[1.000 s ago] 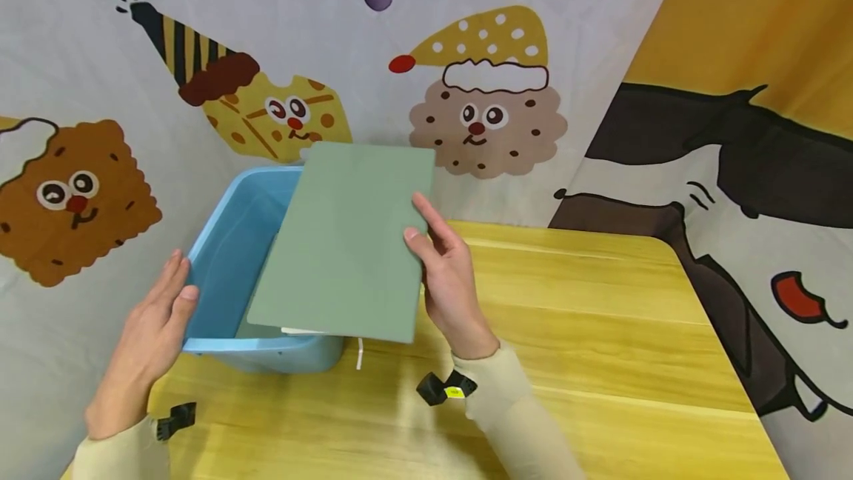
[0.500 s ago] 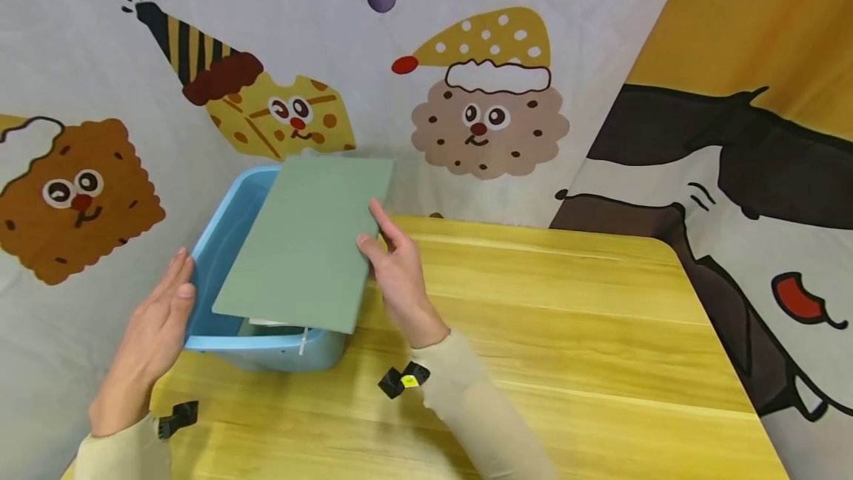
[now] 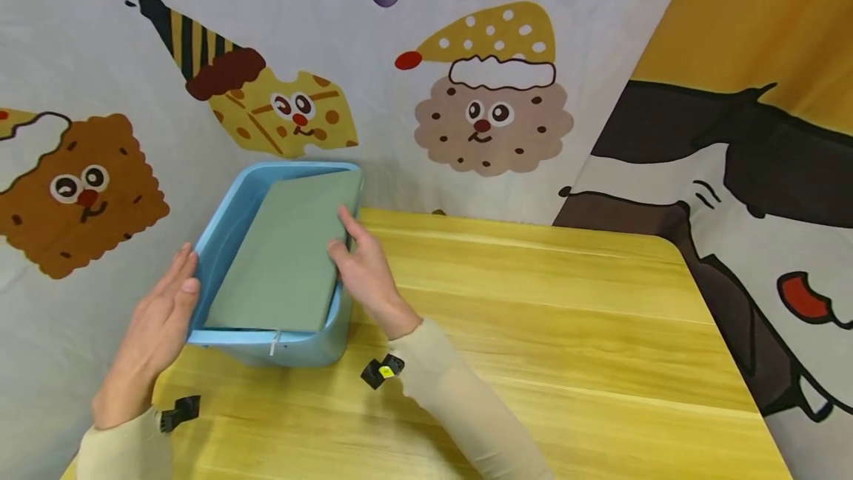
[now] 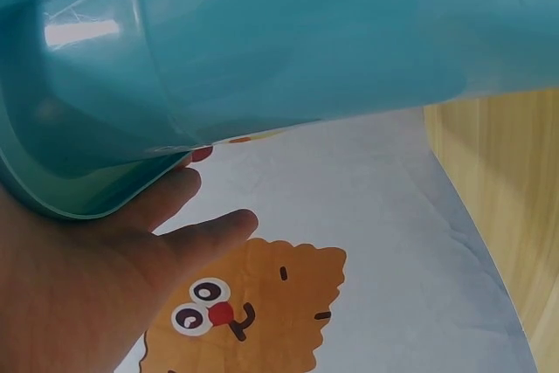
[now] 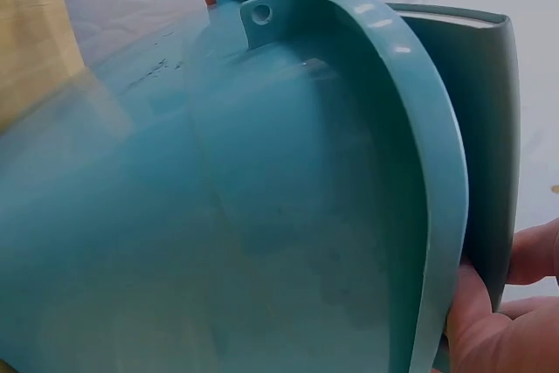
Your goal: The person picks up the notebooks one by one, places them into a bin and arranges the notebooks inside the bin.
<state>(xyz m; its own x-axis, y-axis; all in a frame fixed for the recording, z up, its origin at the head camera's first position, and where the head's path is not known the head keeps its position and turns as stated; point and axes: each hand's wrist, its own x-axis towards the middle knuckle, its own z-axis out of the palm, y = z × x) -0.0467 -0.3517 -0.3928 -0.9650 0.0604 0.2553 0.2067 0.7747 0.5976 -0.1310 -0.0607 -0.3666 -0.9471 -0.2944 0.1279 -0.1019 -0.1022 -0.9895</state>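
A green hardcover notebook (image 3: 283, 258) lies slanted within the mouth of a blue plastic bin (image 3: 326, 350), its white ribbon hanging over the near rim. My right hand (image 3: 368, 280) pinches the notebook's right edge, thumb on the cover. In the right wrist view, the notebook (image 5: 493, 128) still stands out above the rim, and fingers (image 5: 502, 329) hold its edge. Straight fingers of my left hand (image 3: 152, 324) rest along the bin's left side; the left wrist view shows that hand (image 4: 79, 286) against the bin's rim (image 4: 52, 203). The bin's bottom is hidden under the notebook.
The bin stands at the left of a wood-grain table (image 3: 566, 317). Behind the table hangs a pale cloth (image 3: 393, 110) printed with cartoon figures. Black camera mounts (image 3: 180, 413) sit at both wrists.
My right hand has carried the notebook left and lowered it from above the bin's right side into the bin's mouth. My left hand has stayed against the bin.
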